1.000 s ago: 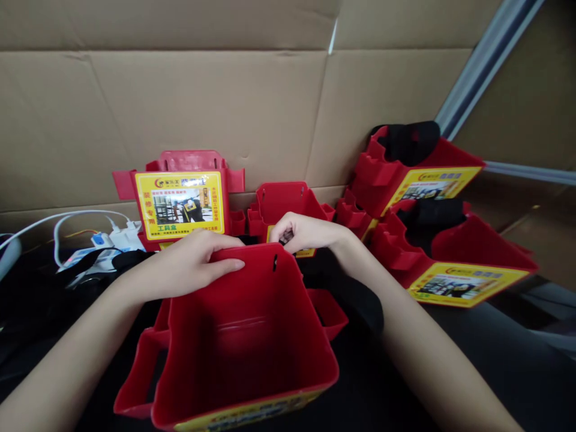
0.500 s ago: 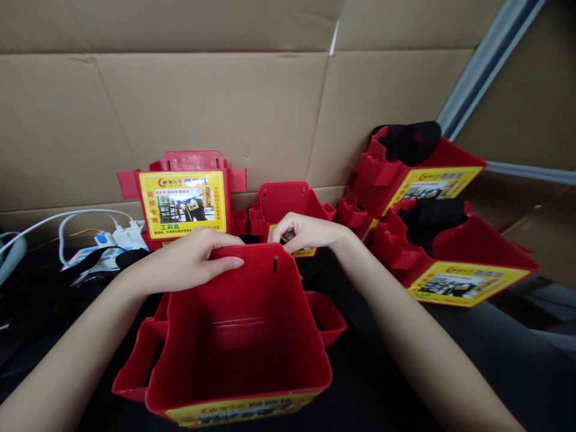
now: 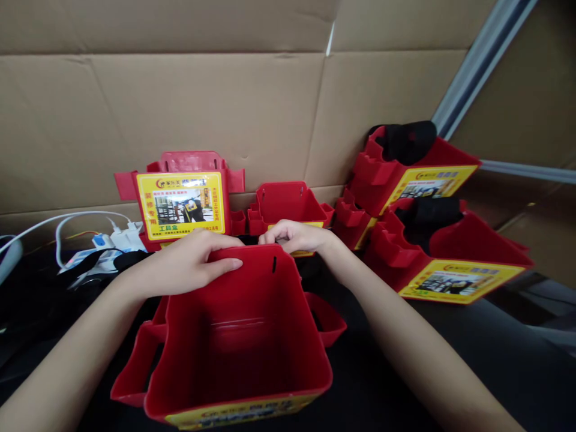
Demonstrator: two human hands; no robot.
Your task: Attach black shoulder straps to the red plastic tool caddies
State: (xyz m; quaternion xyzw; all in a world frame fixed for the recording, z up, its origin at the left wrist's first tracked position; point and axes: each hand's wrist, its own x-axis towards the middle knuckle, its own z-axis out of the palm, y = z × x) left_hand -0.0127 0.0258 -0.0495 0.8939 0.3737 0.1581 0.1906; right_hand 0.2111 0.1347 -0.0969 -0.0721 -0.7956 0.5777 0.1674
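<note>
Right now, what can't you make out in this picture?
In the head view:
Right hand: anything it holds, hidden by the back wall of the front box.
Left hand: fingertips except the thumb's, behind that wall.
That box's label: angled too steeply to read.
White object: cut off by the left edge.

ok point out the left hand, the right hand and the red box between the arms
Left hand [image 3: 191,263]: head view, back of the hand.
Right hand [image 3: 297,236]: head view, back of the hand.
Red box [image 3: 238,294]: head view, inside of its far wall.
</note>
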